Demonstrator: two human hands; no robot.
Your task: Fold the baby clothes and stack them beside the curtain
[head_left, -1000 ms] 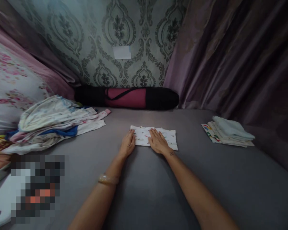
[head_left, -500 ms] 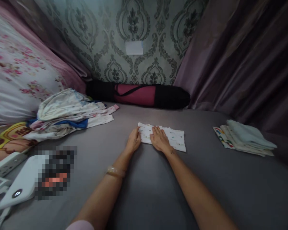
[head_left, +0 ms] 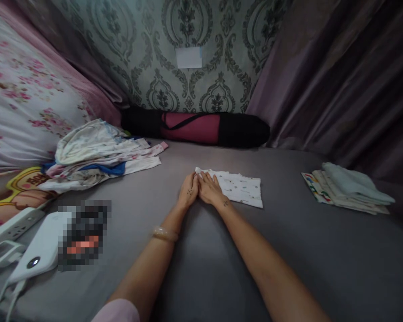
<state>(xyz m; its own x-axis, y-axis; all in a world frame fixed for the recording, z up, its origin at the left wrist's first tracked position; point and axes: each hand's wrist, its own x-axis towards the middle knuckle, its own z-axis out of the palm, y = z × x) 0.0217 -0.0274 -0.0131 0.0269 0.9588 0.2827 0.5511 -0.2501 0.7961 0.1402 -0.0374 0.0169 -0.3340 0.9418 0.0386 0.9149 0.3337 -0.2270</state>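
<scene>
A small white printed cloth (head_left: 238,188), folded into a flat rectangle, lies on the grey bed sheet (head_left: 221,268). My left hand (head_left: 188,193) rests at the cloth's left end, fingers stretched out and flat. My right hand (head_left: 208,190) lies right beside it on the cloth's left part, fingers also flat. The two hands touch each other. Neither hand holds anything.
A heap of unfolded clothes (head_left: 97,156) lies at the left by a floral pillow (head_left: 23,103). A stack of folded cloths (head_left: 349,190) sits at the right near the purple curtain (head_left: 349,80). A black-and-pink rolled bag (head_left: 195,127) lies along the wall. A white power bank (head_left: 33,257) and power strip (head_left: 10,226) lie at the lower left.
My right hand has slid left across the cloth until it meets my left hand. The view has shifted, so everything sits a little further right in the picture.
</scene>
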